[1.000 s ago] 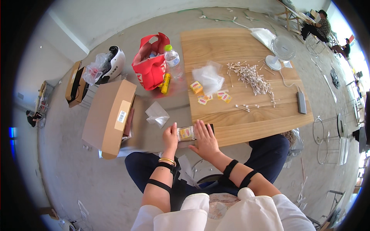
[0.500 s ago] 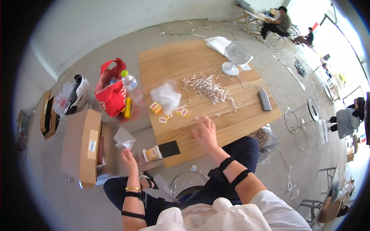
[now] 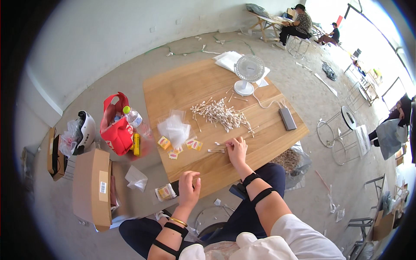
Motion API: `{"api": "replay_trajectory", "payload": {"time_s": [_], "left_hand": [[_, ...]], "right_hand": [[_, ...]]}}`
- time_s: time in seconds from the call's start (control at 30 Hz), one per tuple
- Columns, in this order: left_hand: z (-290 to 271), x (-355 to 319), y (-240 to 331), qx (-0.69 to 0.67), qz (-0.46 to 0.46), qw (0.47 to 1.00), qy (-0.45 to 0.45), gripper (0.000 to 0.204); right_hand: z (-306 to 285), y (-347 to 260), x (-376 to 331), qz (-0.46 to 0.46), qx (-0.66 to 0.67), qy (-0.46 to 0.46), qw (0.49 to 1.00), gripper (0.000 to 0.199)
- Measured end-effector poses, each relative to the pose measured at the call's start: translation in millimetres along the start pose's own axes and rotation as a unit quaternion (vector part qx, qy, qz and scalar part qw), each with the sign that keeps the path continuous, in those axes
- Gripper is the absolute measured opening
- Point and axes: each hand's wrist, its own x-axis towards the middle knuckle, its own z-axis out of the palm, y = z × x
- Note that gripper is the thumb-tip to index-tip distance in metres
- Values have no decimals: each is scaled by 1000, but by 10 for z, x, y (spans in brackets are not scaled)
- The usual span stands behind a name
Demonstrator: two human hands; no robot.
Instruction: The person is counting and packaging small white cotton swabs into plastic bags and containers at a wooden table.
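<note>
**Right hand on the loose swabs, left hand at the near edge**

I read the step in hand as picking loose cotton swabs off the tabletop (image 3: 182,91).

- Right hand (image 3: 236,149), centre of frame, fingers bent down onto a few loose swabs (image 3: 216,147). The grip looks partly closed on them, but I cannot tell whether any are actually pinched or just touched.
- Left hand (image 3: 189,188), lower centre, fingers curled at the near tabletop edge, just right of a small yellow packet (image 3: 164,192) lying at that edge. I can't tell if it holds anything — the grip looks loosely closed.
- Main swab pile (image 3: 221,115) sits just above the right hand, well apart from the left.

Doing it well, my judgement: pinch the sticks at mid-length, not at the cotton tips, and gather them parallel before lifting — otherwise they fan out and drop. Bring the left hand in to receive.

Orientation: the loose swabs under the right hand lie flat, long axis roughly left–right in frame, tips toward the left. The pile is jumbled, with no single axis.

Nearby: clear plastic bag (image 3: 173,128) and small yellow packets (image 3: 180,146) left of centre, white fan (image 3: 248,71) above, grey power bank (image 3: 287,118) to the right.
</note>
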Motion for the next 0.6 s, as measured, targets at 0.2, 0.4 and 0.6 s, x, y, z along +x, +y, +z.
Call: {"api": "replay_trajectory", "payload": {"time_s": [0.2, 0.4, 0.6], "left_hand": [[368, 176, -147, 107, 29, 989, -98, 66], [635, 302, -393, 289, 50, 941, -169, 87], [650, 278, -298, 269, 71, 945, -175, 83]], "right_hand": [[28, -318, -297, -67, 35, -13, 997, 16], [163, -443, -479, -143, 79, -86, 983, 25], [425, -480, 477, -148, 8, -156, 977, 28]]}}
